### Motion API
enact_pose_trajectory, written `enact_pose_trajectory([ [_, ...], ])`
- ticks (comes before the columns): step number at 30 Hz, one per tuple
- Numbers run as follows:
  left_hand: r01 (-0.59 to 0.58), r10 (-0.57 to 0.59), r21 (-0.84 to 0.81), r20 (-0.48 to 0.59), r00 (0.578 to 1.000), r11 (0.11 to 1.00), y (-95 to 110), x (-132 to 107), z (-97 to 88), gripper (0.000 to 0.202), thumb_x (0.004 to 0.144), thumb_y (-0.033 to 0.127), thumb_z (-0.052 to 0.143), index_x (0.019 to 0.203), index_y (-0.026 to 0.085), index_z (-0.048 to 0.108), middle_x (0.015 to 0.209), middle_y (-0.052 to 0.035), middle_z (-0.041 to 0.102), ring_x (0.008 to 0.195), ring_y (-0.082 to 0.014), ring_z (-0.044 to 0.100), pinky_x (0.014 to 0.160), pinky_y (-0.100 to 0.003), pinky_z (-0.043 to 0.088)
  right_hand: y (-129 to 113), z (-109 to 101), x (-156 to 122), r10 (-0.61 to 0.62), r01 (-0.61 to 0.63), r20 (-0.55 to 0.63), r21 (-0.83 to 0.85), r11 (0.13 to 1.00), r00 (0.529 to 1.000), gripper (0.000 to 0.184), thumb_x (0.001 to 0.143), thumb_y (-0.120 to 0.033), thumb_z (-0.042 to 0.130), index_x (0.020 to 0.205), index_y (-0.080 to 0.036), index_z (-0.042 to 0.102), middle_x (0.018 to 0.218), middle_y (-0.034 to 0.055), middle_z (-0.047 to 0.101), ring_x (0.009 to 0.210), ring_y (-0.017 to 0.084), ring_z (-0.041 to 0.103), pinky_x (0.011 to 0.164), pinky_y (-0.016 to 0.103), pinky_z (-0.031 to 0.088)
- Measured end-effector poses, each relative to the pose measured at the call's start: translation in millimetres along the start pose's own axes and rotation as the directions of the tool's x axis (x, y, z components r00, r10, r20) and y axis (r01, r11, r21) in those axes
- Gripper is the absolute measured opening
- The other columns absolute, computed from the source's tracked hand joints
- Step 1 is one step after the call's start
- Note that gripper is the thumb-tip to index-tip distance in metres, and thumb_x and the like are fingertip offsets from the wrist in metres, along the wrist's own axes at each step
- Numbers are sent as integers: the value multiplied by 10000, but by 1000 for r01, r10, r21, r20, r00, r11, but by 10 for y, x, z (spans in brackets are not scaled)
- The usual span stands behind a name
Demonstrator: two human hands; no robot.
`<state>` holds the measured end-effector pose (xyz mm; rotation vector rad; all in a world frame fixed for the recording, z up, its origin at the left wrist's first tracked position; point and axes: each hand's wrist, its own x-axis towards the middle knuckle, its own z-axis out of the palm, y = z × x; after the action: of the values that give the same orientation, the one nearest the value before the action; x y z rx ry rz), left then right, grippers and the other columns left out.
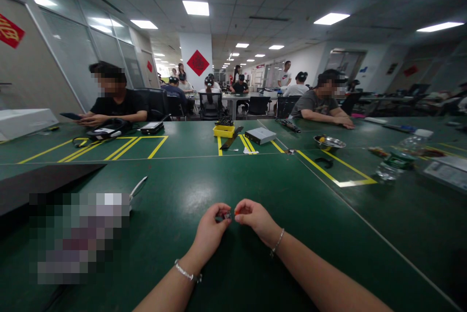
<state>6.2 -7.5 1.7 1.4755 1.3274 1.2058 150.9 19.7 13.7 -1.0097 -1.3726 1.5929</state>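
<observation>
Both my hands rest close together on the green table, near its front edge. My left hand is closed, pinching a small dark part at its fingertips. My right hand is also closed in a pinch, with something small and orange-red showing at its fingertips; I cannot make out what it is. The two pinches nearly touch. A bracelet sits on each wrist.
A dark flat board and white tweezers lie at the left. Farther back are a yellow tray, a white box, a metal dish and plastic bottles. Other people sit across the table.
</observation>
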Motion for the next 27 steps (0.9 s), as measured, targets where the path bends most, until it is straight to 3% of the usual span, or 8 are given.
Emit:
enact_pose_trajectory([
  [8, 11, -12, -10, -44, 999, 1000, 35, 3, 24, 184, 579, 125, 554, 742, 177, 488, 688, 28, 514, 647, -110, 502, 607, -223, 394, 50, -17, 30, 65, -64, -22, 45, 997, 998, 195, 611, -300, 588, 722, -153, 524, 615, -16, 546, 515, 68, 455, 532, 222, 353],
  [12, 14, -15, -14, -58, 998, 1000, 33, 4, 22, 169, 606, 196, 573, 750, 174, 487, 686, 19, 533, 651, -118, 507, 616, -229, 389, 74, -22, 44, 73, -71, -19, 89, 994, 997, 199, 637, -307, 557, 762, -155, 532, 663, -1, 561, 520, 66, 464, 535, 224, 364],
  [19, 28, -25, -65, 38, 999, 997, 63, -17, -1, 276, 758, 395, 401, 793, 157, 537, 627, -10, 574, 620, -140, 539, 621, -257, 404, 92, -22, 49, 47, -47, -1, 42, 998, 999, 217, 585, -239, 609, 783, -158, 574, 685, -8, 552, 544, 62, 453, 552, 220, 365],
  [24, 47, -44, -57, 53, 998, 997, 74, -13, 1, 339, 772, 426, 356, 769, 152, 555, 612, -17, 582, 596, -141, 540, 603, -260, 410, 77, -13, 41, 43, -44, 8, 17, 999, 999, 209, 650, -328, 565, 753, -146, 560, 617, -4, 542, 517, 69, 446, 531, 225, 353],
  [27, 27, -26, -36, 42, 999, 999, 51, -13, 3, 301, 769, 406, 374, 773, 160, 547, 664, -18, 589, 649, -144, 545, 632, -260, 405, 71, -5, 38, 32, -32, -7, 4, 999, 999, 178, 646, -295, 563, 732, -141, 550, 580, -16, 521, 517, 69, 445, 531, 221, 351],
])
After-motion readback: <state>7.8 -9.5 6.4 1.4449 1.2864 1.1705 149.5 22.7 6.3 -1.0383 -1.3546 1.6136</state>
